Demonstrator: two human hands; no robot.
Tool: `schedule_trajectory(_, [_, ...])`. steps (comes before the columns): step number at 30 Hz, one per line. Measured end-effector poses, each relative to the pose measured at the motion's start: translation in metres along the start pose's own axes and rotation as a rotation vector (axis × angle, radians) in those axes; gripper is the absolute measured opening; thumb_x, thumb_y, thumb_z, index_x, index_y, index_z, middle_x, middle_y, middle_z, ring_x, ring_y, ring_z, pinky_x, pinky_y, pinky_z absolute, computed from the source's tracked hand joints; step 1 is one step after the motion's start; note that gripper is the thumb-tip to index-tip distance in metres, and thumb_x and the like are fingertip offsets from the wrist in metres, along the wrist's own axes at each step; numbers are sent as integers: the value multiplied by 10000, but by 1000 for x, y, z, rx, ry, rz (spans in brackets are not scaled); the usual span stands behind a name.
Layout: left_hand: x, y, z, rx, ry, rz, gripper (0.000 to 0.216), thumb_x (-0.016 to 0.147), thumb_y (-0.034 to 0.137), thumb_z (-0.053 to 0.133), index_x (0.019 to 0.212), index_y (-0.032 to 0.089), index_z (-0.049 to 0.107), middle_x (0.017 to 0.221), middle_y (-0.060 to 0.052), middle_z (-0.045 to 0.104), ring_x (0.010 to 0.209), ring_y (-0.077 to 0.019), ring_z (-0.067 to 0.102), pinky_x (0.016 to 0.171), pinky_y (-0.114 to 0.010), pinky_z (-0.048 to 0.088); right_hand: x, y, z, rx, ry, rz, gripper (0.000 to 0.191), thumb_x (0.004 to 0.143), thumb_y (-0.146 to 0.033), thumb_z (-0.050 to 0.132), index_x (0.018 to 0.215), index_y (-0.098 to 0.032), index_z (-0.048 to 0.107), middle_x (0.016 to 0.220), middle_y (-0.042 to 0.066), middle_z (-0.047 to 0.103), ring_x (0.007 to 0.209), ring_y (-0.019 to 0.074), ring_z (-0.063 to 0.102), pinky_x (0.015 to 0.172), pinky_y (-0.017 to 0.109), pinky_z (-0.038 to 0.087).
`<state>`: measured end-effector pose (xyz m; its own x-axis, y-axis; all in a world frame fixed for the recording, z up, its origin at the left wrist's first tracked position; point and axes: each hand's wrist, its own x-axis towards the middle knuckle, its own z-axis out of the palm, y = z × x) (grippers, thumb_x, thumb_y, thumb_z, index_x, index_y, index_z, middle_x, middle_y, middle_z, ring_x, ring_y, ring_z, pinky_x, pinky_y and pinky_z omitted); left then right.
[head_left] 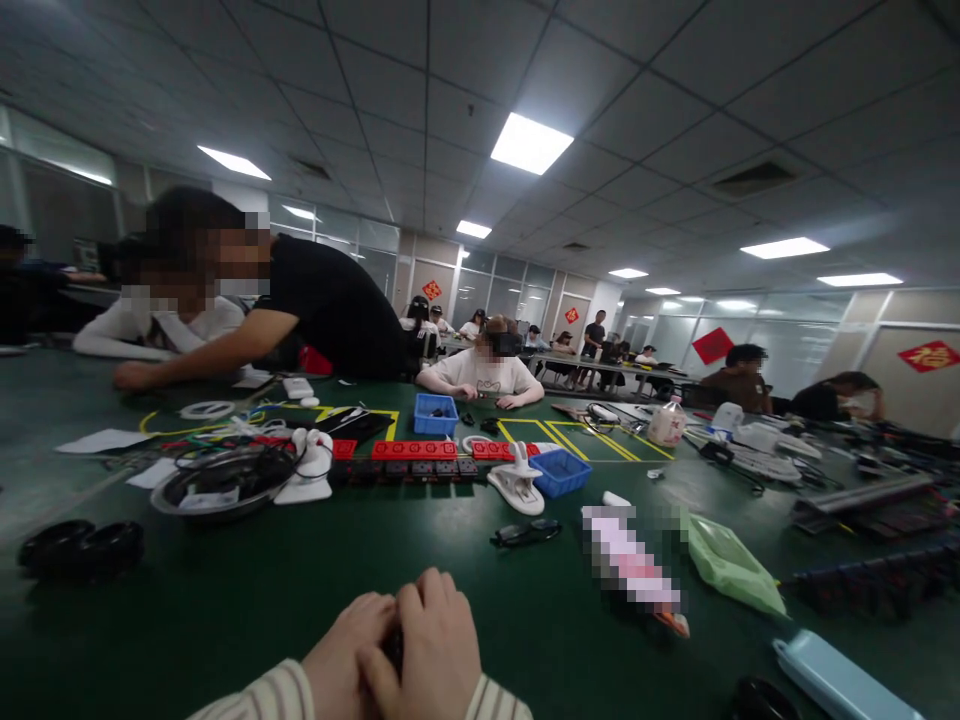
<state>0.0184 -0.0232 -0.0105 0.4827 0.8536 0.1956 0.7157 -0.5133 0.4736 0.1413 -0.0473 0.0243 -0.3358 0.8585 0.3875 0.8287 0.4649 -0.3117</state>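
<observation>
My left hand point(346, 645) and my right hand point(439, 635) are together low in the middle of the view, above the green table point(247, 610). Both have their fingers curled in around a small dark object point(393, 645). Only a sliver of it shows between the hands, so its kind is hidden. Striped cuffs cover both wrists. Beyond the hands lies a pair of dark-framed glasses point(526, 533). A white clip-on base point(517, 482) stands just behind the glasses.
Left are black ring-shaped items point(82, 550) and a metal bowl point(199, 512) of cables. Red socket strips point(414, 451) and blue trays point(561, 472) lie ahead. Rightward are a green packet point(731, 562) and a light blue case point(844, 675). A person point(487, 375) sits opposite; another point(330, 300) leans over the table.
</observation>
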Motion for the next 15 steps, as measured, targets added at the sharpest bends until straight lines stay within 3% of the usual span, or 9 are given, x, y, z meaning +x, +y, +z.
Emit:
schedule_trajectory(5, [-6,6,-5,14,33,-69,283,550,249,598,825,192,569,900,-59,569,865,-239,511,856,-378,405,0,20,5,-47,-100,-176,268,698,-339,531,910,-175,536,856,90,542,781,255,492,648,400,424])
schedule_trajectory(9, [-9,11,-9,-19,32,-95,270,530,186,569,800,199,562,903,-52,567,924,-252,485,923,-399,352,-3,26,10,147,-20,-428,310,622,-224,466,927,-179,502,920,67,544,802,212,460,708,355,389])
schedule_trajectory(12, [-9,14,-12,-20,-1,-112,272,538,170,554,809,201,567,910,-44,565,942,-250,476,963,-417,306,-6,24,10,309,69,-392,343,566,-222,454,903,-169,488,916,64,523,820,202,450,748,355,370])
schedule_trajectory(15, [-9,15,-12,35,4,-84,277,557,185,548,833,200,552,941,-48,558,934,-244,479,983,-452,262,-7,20,2,325,97,-267,366,602,-308,528,935,-164,486,960,73,487,867,216,436,789,380,359])
